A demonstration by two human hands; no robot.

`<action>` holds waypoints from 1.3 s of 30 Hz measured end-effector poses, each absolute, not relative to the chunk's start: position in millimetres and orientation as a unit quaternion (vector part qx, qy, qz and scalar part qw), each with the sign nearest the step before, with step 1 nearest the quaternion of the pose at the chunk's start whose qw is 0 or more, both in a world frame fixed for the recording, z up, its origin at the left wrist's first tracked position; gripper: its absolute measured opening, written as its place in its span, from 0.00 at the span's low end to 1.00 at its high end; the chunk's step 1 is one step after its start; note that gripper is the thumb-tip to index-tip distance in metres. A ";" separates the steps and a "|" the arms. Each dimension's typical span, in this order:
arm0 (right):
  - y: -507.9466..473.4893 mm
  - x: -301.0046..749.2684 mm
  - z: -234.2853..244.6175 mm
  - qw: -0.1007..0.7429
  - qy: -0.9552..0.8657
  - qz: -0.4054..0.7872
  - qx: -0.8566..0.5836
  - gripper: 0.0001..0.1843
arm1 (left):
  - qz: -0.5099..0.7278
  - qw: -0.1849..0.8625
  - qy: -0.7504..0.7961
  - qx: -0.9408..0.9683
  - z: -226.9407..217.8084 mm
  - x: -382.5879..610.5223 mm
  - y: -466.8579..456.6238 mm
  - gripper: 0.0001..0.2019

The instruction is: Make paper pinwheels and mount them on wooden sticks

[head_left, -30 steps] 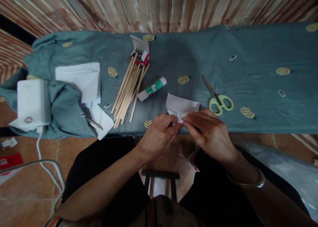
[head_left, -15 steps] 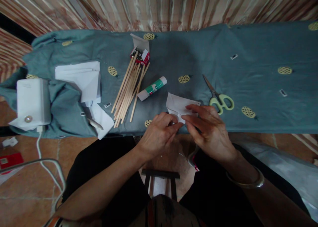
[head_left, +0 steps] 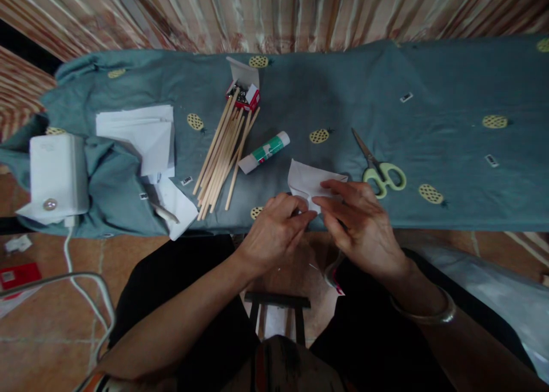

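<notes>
A small folded piece of white paper (head_left: pixel 305 178), with crease lines across it, lies near the front edge of the cloth-covered table. The thumb and curled fingers of my left hand (head_left: pixel 277 223) pinch its lower left edge. My right hand (head_left: pixel 358 220) rests its outstretched, parted fingers on the right side of the paper, covering part of it. Just beyond my right hand lie scissors (head_left: pixel 387 176) with light green handles, blades pointing away. A green and white glue stick (head_left: pixel 265 152) lies to the upper left of the paper.
Several thin wooden sticks (head_left: pixel 221 163) lean by an open red-and-white box (head_left: pixel 244 91) of small metal pieces. Stacked white paper sheets (head_left: pixel 156 146) lie left, beside a white device (head_left: pixel 58 174) with a cable (head_left: pixel 83 297). The blue-green cloth (head_left: pixel 450 151) ends in front of my knees.
The view has shifted very slightly. Both hands and the paper keep nearly the same position.
</notes>
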State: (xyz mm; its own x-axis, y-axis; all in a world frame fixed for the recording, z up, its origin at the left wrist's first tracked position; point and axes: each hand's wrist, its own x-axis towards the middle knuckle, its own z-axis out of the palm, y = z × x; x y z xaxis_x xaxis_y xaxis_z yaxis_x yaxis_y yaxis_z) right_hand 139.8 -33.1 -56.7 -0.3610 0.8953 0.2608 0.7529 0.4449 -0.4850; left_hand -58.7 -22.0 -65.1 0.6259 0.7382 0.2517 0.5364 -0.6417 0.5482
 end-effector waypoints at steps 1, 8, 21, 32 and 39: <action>-32.9 139.6 -56.4 0.250 -0.812 0.143 -0.507 0.17 | 0.234 0.217 0.365 0.875 -65.2 -58.7 -22.1 0.13; -32.0 135.4 -56.6 0.245 -0.811 0.150 -0.510 0.20 | 0.230 0.224 0.368 0.873 -65.2 -57.5 -22.5 0.12; -32.0 131.2 -62.4 0.239 -0.814 0.143 -0.509 0.25 | 0.244 0.224 0.364 0.870 -63.6 -57.3 -22.0 0.12; -36.6 122.4 -74.5 0.264 -0.818 0.105 -0.500 0.21 | 0.203 0.215 0.378 0.877 -57.5 -54.8 -20.3 0.10; -31.2 138.4 -68.1 0.282 -0.810 0.154 -0.491 0.24 | 0.212 0.190 0.379 0.880 -59.3 -55.4 -21.3 0.11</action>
State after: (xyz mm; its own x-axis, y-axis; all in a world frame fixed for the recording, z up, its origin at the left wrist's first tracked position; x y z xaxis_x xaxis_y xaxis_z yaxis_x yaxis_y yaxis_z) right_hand 138.4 -31.2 -68.1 -0.3591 0.8819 0.3054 0.7090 0.4706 -0.5252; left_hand -55.4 -21.3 -59.3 0.6228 0.7480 0.2295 0.5863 -0.6404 0.4961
